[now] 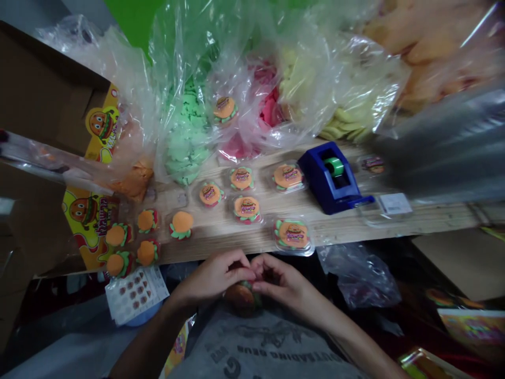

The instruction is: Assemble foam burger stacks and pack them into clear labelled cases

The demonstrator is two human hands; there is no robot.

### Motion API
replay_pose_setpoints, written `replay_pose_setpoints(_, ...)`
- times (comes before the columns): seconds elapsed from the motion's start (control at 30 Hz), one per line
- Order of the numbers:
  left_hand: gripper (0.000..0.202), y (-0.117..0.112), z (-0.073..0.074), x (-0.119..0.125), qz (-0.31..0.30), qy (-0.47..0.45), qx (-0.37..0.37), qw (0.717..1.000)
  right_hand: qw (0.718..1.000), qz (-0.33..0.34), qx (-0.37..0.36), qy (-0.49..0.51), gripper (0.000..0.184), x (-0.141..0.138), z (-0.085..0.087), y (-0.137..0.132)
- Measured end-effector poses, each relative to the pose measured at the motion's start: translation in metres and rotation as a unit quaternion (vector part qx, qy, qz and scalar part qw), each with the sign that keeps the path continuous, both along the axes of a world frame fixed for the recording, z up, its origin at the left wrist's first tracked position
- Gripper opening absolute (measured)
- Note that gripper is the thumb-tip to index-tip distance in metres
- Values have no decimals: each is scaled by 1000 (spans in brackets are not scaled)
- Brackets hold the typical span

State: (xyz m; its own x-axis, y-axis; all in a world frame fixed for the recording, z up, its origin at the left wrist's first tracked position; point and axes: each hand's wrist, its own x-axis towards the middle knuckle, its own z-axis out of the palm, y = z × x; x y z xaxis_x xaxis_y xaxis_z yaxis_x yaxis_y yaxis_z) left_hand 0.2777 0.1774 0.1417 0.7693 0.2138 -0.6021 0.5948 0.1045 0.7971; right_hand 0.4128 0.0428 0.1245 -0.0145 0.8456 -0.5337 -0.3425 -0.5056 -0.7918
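Note:
Both my hands meet just below the wooden board's (pixel 355 223) near edge, close to my grey shirt. My left hand (pixel 215 276) and my right hand (pixel 278 281) curl their fingers around one burger-shaped toy (pixel 241 296) with an orange-brown top and a green rim. On the board in front lie several packed burger toys in clear shells, such as one (pixel 292 234) right above my hands, and several bare orange and green burger toys (pixel 181 223) to the left.
A blue tape dispenser (pixel 333 176) with a green roll stands right of centre. Clear plastic bags of green (pixel 187 139), pink (pixel 268 113) and yellow (pixel 343 118) foam pieces pile up behind. A sticker sheet (pixel 134 292) and printed yellow cardboard box (pixel 89 216) lie left.

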Motion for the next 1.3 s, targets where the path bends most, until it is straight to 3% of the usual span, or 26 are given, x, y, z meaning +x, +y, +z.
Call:
replay_pose_setpoints(0.1,17,-13,-14,-10,116,30,30,992,999,-33,-4,21,26,1,-2,-5)
replay_pose_setpoints(0.23,27,-35,-31,-33,233,16,-68,970,995,-91,-18,24,34,0,-6,-16)
replay_pose_setpoints(0.37,29,-42,-29,-34,323,22,-33,946,995,-98,-15,20,37,-5,-11,-22)
replay_pose_setpoints(0.47,25,-32,-17,-22,278,29,13,960,998,-68,-6,17,35,-5,-11,-23)
replay_pose_setpoints(0.63,19,-21,2,-2,82,-28,37,996,998,-45,7,-33,19,7,6,-15)
replay_pose_setpoints(0.7,18,-23,7,5,10,-57,64,996,998,-40,8,-56,15,11,15,-12)
replay_pose_setpoints(0.8,19,-30,10,12,-40,-72,104,991,998,-44,-9,-52,15,12,22,-13)
replay_pose_setpoints(0.93,20,-39,4,12,-8,-72,125,990,995,-72,-22,-60,20,10,22,-19)
replay_pose_setpoints(1.13,21,-35,-5,2,203,-19,70,977,980,-186,-44,-59,33,10,15,-25)
replay_pose_setpoints(1.2,20,-31,-3,2,211,-3,59,976,982,-177,-31,-60,34,10,12,-24)
replay_pose_setpoints(1.3,18,-28,0,5,151,-6,69,986,987,-112,19,-114,25,15,12,-21)
